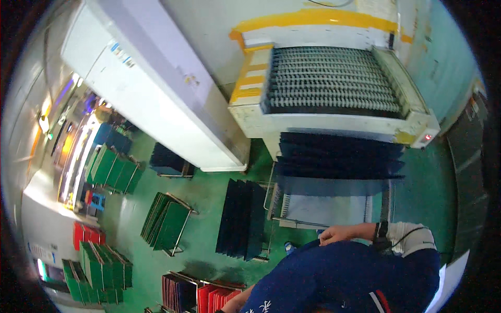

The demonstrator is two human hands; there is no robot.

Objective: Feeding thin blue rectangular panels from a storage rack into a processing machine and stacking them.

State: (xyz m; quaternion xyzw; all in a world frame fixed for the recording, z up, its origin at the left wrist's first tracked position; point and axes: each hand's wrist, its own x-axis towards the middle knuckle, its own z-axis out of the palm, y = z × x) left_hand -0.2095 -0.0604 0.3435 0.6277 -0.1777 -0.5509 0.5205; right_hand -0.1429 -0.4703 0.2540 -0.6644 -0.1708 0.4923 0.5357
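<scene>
My right hand (336, 235) is in front of my dark blue top, with a black band on its wrist. Its fingers curl inward; whatever they hold, if anything, is hidden. Just beyond it is a wheeled rack (313, 223) with a pale base, carrying several dark blue panels (334, 161) standing on edge. At the lower edge my left forearm (239, 301) reaches down next to red panels (211, 298) in another rack; the left hand is outside the picture.
Past the dark panels stands a machine with a bed of rollers (334, 78). A white column (156, 99) rises to its left. Racks of dark panels (240, 219) and green panels (166, 221) stand on the green floor (203, 203). A dark cabinet (472, 156) is at right.
</scene>
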